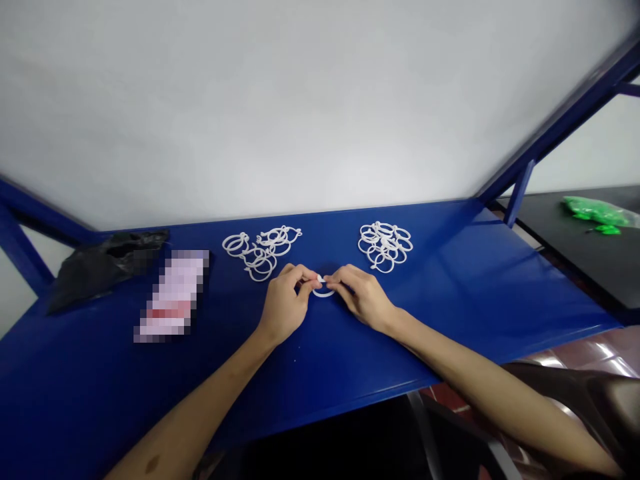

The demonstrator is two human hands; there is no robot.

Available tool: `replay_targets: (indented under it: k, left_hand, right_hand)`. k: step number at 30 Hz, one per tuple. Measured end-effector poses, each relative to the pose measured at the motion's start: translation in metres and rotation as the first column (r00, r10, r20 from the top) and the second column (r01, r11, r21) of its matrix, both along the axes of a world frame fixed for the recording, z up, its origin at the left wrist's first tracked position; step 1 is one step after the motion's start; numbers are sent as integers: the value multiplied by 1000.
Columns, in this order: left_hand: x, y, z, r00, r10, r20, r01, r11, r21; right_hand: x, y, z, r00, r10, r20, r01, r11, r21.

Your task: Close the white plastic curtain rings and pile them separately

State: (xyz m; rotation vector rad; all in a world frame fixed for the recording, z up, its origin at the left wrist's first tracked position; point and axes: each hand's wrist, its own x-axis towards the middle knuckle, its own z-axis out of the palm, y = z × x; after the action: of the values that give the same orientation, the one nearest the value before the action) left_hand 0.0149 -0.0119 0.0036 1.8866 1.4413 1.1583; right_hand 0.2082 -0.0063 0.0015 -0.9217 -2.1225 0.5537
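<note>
Pinching a white ring (323, 294) between them, left hand (286, 300) and right hand (367, 297) work at a blue table (320, 380).
Beyond lie a left ring pile (271, 245) and right ring pile (385, 243); a black bag (95, 270) sits left.

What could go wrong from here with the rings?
The small white ring is held only by the fingertips of the left hand and right hand, so it might slip. Both hands are close to the left ring pile and right ring pile; a stray knuckle could scatter rings. Rings overlap within each pile, so lifting one may drag others.
</note>
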Motion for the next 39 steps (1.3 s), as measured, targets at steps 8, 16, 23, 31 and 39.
replay_targets:
  k: [8,16,23,31,39]
  left_hand:
    - [-1,-3,2,986,-59,-156,83,984,155]
    - [-28,26,-8,853,179,-490,-32,956,292]
    - [-41,38,-14,689,288,-665,-124,951,284]
    - [-43,36,-6,697,297,-652,-135,948,288]
    - [-41,34,-3,664,294,-687,-139,952,274]
  right_hand:
    - [-1,-2,1,992,-34,121,21,994,104]
    - [33,22,36,785,-570,244,515,818,256]
    - [102,41,45,430,-780,454,799,563,212]
    - [119,43,42,399,-681,613,838,542,57]
    - [115,43,41,421,-679,602,822,565,63]
